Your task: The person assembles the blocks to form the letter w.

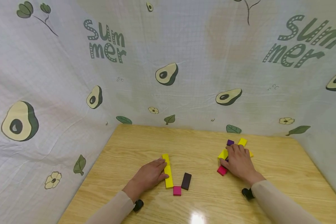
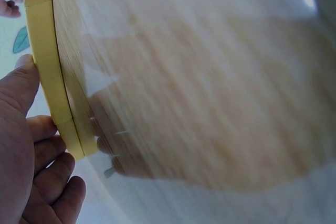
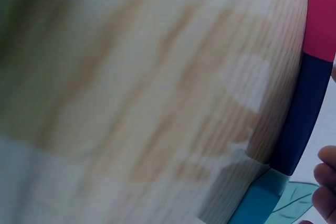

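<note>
Two yellow blocks lie end to end on the table, and my left hand rests against their left side. The left wrist view shows its thumb and index fingertip touching the yellow pieces; the other fingers are loosely bent. My right hand reaches over a cluster of blocks and covers part of it. Around it lie a red block, a yellow block and a purple block. In the right wrist view, loosely bent fingers stand beside a dark blue block, between red and teal ones.
A pink-red block sits at the near end of the yellow row, with a black block close to its right. Another yellow block lies beyond my right hand. A printed cloth stands behind the wooden table.
</note>
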Available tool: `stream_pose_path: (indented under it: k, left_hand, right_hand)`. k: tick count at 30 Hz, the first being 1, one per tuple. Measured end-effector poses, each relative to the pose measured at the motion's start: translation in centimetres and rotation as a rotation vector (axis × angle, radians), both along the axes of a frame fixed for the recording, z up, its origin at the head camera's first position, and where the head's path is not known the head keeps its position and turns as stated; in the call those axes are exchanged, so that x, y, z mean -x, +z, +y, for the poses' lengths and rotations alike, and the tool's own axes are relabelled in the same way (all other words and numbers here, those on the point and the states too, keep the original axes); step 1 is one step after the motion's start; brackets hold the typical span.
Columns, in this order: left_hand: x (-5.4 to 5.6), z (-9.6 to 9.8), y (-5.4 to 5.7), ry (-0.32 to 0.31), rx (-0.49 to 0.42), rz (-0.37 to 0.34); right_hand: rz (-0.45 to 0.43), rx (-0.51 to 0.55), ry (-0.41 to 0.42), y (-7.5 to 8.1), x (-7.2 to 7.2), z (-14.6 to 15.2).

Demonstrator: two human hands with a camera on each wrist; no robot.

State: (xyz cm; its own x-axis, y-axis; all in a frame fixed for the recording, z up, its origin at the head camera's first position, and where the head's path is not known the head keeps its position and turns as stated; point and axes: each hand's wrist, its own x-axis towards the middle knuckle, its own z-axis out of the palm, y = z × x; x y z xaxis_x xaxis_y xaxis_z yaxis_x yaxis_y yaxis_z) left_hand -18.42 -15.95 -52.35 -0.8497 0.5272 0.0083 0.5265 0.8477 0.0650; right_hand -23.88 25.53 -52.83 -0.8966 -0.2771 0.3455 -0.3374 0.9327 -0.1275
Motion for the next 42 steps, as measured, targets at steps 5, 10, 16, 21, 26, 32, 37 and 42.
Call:
stream_pose_path:
  k: [5, 10, 16, 21, 26, 32, 37, 42]
  left_hand:
    - [0.0, 0.0, 0.1, 0.001, 0.006, 0.001]
    - [0.0, 0.0, 0.1, -0.005, 0.015, 0.003]
    - [0.1, -0.1, 0.0, -0.006, 0.016, 0.015]
    - [0.0, 0.0, 0.1, 0.002, 0.011, 0.002]
    - [0.0, -0.1, 0.0, 0.002, 0.009, 0.0]
    - [-0.1, 0.0, 0.1, -0.003, 0.005, 0.006]
    - [-0.1, 0.0, 0.1, 0.001, 0.002, -0.001]
    - [0.0, 0.0, 0.1, 0.005, 0.003, 0.002]
  right_hand:
    - [-0.025, -0.007, -0.026, -0.1, 0.4, 0.1]
    - [-0.058, -0.008, -0.039, -0.3, 0.7, 0.3]
    - [-0.103, -0.011, -0.039, -0.2, 0.7, 0.4]
    - [-0.121, -0.02, -0.032, -0.1, 0.6, -0.1]
    - [-0.124, -0.014, -0.011, 0.0, 0.6, -1.3]
    - [-0.116, -0.026, 0.031, -0.1, 0.4, -2.8]
    - [-0.096, -0.048, 0.083, -0.2, 0.2, -3.9]
    - [-0.093, -0.049, 0.117, -0.2, 0.1, -4.8]
